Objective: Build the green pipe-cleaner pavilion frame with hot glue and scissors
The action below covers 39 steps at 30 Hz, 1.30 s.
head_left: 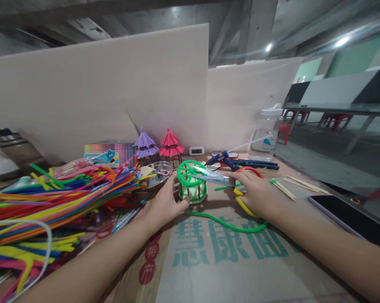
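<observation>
A small green pavilion frame point(193, 181), with a spoked ring on top and brown posts, stands on the cardboard. My left hand point(167, 200) closes around its left side, thumb in front. My right hand point(256, 191) grips a pair of scissors point(217, 179) with yellow and orange handles. The parted blades reach over the green ring from the right; whether they touch it I cannot tell. A long green pipe cleaner point(231, 227) curves across the cardboard below, and a short green piece lies beside the scissors.
A heap of coloured pipe cleaners point(60, 202) covers the left side. Purple point(145, 145) and red point(170, 145) pavilions stand behind, near a blue glue gun point(221, 158). A clear bottle point(265, 134), wooden sticks point(285, 189) and a phone point(351, 219) are on the right.
</observation>
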### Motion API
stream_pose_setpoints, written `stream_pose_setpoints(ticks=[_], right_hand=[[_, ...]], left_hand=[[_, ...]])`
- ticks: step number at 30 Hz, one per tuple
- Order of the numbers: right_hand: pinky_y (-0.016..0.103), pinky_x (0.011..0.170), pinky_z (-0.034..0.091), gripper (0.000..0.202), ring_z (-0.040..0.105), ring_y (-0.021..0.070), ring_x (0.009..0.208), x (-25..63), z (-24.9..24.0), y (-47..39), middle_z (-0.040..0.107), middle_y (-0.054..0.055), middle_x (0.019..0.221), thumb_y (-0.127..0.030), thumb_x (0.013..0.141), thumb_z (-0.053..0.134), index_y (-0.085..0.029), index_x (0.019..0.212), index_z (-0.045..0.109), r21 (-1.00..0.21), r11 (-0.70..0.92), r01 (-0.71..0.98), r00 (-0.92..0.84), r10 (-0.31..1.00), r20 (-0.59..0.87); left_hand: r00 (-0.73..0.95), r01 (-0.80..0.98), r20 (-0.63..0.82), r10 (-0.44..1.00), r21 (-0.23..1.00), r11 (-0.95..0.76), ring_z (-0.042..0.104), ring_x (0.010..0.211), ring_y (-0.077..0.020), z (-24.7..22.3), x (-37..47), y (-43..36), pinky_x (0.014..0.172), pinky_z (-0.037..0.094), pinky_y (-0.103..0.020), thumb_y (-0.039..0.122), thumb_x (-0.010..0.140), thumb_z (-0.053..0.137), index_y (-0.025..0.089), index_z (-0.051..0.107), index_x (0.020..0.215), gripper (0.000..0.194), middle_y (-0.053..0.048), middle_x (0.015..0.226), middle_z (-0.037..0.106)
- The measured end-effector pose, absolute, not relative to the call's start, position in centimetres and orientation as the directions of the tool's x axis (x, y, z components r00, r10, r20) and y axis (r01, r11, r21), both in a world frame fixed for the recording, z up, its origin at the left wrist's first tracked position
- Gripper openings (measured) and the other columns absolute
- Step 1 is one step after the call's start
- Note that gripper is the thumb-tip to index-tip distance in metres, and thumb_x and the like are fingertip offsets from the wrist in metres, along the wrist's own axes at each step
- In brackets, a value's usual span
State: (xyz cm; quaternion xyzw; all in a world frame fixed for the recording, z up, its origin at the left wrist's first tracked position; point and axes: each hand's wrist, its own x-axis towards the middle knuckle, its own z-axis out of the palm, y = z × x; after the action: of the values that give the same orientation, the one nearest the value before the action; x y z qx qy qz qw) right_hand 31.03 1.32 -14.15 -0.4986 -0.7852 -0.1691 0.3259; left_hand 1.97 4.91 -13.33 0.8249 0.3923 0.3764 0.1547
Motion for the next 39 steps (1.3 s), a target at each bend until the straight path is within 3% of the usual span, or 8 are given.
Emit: stream_pose_setpoints(ticks=[5, 13, 19, 23, 27, 31, 35, 39], right_hand=[[0.039, 0.076, 0.050, 0.034, 0.061, 0.0284, 0.090, 31.3, -14.4, 1.7, 0.064, 0.011, 0.101, -0.028, 0.087, 0.062, -0.018, 0.119, 0.061, 0.004, 0.417, 0.909, -0.298, 0.643, 0.706], [0.039, 0.079, 0.050, 0.040, 0.061, 0.0276, 0.092, 31.5, -14.4, 1.7, 0.065, 0.010, 0.103, -0.022, 0.085, 0.062, -0.021, 0.125, 0.058, -0.008, 0.455, 0.891, -0.327, 0.652, 0.685], [0.039, 0.079, 0.050, 0.030, 0.062, 0.0271, 0.092, 31.1, -14.3, 1.7, 0.065, 0.009, 0.100, -0.033, 0.090, 0.061, -0.020, 0.117, 0.059, -0.071, 0.459, 0.885, -0.281, 0.651, 0.705], [0.037, 0.075, 0.050, 0.031, 0.063, 0.0261, 0.090, 31.0, -14.2, 1.6, 0.065, 0.007, 0.097, -0.042, 0.090, 0.063, -0.020, 0.112, 0.060, -0.146, 0.433, 0.889, -0.209, 0.669, 0.713], [0.035, 0.074, 0.049, 0.032, 0.063, 0.0254, 0.091, 30.9, -14.3, 1.6, 0.066, 0.005, 0.099, -0.042, 0.089, 0.064, -0.022, 0.114, 0.060, -0.149, 0.427, 0.892, -0.209, 0.681, 0.702], [0.034, 0.069, 0.049, 0.030, 0.063, 0.0245, 0.087, 30.8, -14.1, 1.6, 0.066, 0.006, 0.097, -0.044, 0.089, 0.063, -0.022, 0.110, 0.060, -0.184, 0.406, 0.895, -0.172, 0.695, 0.698], [0.035, 0.064, 0.049, 0.029, 0.064, 0.0242, 0.080, 30.7, -13.9, 1.7, 0.067, 0.006, 0.091, -0.045, 0.088, 0.061, -0.022, 0.105, 0.061, -0.240, 0.370, 0.897, -0.105, 0.708, 0.699], [0.034, 0.065, 0.049, 0.029, 0.064, 0.0242, 0.081, 30.7, -13.9, 1.6, 0.068, 0.006, 0.092, -0.046, 0.088, 0.061, -0.023, 0.105, 0.061, -0.232, 0.386, 0.893, -0.118, 0.698, 0.706]], left_hand=[[0.393, 0.561, 0.479, 0.785, 0.552, -0.617, 0.064, 0.116, -0.0274, -13.3, 2.0, 4.7, 0.104, 0.050, -0.041, 0.023, 0.076, 0.069, 0.021, 0.037, 0.144, 0.075, -0.011, 0.131, 0.061], [0.412, 0.559, 0.445, 0.795, 0.566, -0.606, 0.065, 0.115, -0.0268, -13.9, 1.8, 4.9, 0.101, 0.053, -0.040, 0.026, 0.079, 0.067, 0.023, 0.037, 0.144, 0.071, -0.010, 0.132, 0.061], [0.406, 0.565, 0.468, 0.784, 0.546, -0.619, 0.062, 0.119, -0.0271, -13.8, 1.9, 5.0, 0.107, 0.048, -0.042, 0.024, 0.078, 0.068, 0.023, 0.036, 0.145, 0.074, -0.010, 0.136, 0.058], [0.395, 0.541, 0.448, 0.802, 0.592, -0.597, 0.063, 0.117, -0.0267, -14.1, 1.8, 5.3, 0.106, 0.049, -0.042, 0.022, 0.078, 0.068, 0.023, 0.036, 0.145, 0.074, -0.010, 0.134, 0.059], [0.387, 0.512, 0.431, 0.815, 0.635, -0.579, 0.063, 0.118, -0.0275, -14.6, 1.7, 5.8, 0.104, 0.051, -0.043, 0.029, 0.082, 0.068, 0.020, 0.041, 0.140, 0.065, -0.014, 0.137, 0.056], [0.373, 0.367, 0.420, 0.828, 0.753, -0.547, 0.059, 0.125, -0.0250, -14.8, 1.8, 6.2, 0.108, 0.048, -0.044, 0.035, 0.088, 0.062, 0.019, 0.042, 0.136, 0.054, -0.014, 0.140, 0.054], [0.390, 0.195, 0.375, 0.841, 0.859, -0.473, 0.058, 0.127, -0.0244, -15.1, 1.9, 6.8, 0.110, 0.046, -0.045, 0.031, 0.088, 0.061, 0.019, 0.034, 0.139, 0.059, -0.016, 0.142, 0.054], [0.422, 0.205, 0.359, 0.832, 0.857, -0.474, 0.058, 0.127, -0.0258, -15.4, 1.7, 7.1, 0.110, 0.046, -0.047, 0.029, 0.088, 0.062, 0.022, 0.032, 0.145, 0.065, -0.015, 0.145, 0.051]])
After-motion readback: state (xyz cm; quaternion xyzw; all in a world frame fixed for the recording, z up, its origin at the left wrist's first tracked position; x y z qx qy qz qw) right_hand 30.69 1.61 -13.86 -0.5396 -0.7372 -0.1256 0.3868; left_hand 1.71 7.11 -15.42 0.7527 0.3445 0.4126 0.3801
